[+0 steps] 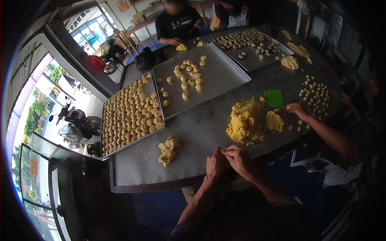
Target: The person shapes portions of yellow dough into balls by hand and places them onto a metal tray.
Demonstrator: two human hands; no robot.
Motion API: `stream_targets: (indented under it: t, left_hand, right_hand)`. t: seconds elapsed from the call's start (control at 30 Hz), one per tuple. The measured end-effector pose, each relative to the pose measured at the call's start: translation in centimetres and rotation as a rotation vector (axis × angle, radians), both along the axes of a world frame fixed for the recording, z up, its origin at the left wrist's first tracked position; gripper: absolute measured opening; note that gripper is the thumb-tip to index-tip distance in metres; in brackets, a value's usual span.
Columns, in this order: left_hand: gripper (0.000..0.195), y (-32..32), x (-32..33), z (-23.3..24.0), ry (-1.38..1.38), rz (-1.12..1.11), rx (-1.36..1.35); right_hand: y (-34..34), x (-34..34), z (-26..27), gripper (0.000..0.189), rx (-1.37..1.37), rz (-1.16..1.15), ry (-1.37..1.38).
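My left hand (214, 162) and my right hand (237, 158) meet at the near edge of the metal table (196, 138), thumbs and fingertips together. A small piece, probably dough, seems pinched between them; the fingers mostly hide it. Beyond my hands rises a large heap of yellow crumbly dough or filling (245, 122), with a flatter yellow lump (274, 121) at its right. A loose lump of pale dough (168, 150) lies to the left. Farther off, a metal tray (217, 75) holds scattered round dough balls (185, 95).
A full tray of dough balls (129, 120) stands at the left, another tray (259, 60) at the back. A green plastic scraper (274, 98) lies beside the heap. A co-worker's hand (297, 111) is at the right near small dough pieces (315, 96); another person (178, 25) works across the table.
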State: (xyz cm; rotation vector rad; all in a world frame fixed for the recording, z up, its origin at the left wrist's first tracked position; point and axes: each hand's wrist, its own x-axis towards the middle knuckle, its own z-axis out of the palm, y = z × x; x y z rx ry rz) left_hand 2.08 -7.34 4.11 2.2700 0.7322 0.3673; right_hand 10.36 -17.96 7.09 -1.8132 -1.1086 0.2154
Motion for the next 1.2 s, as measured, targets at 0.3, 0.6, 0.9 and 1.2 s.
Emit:
stream_targets:
  t: [0.3, 0.6, 0.9, 1.2]
  left_hand:
    - [0.024, 0.9, -0.5, 0.9, -0.158, -0.137, -0.245]
    - [0.021, 0.3, -0.3, -0.5, -0.217, -0.115, -0.13]
    - [0.033, -0.1, 0.2, 1.1, -0.207, -0.054, -0.235]
    - [0.037, 0.8, -0.5, -0.6, -0.224, -0.048, -0.188]
  right_hand:
    - [0.1, 2.6, 1.6, 0.046, -0.169, 0.062, 0.217]
    - [-2.6, 2.8, -0.7, 0.031, 0.02, -0.251, -0.064]
    - [-7.4, 8.1, -3.2, 0.006, 0.034, -0.492, -0.293]
    - [-7.2, 7.1, 0.8, 0.008, -0.282, -0.341, -0.251]
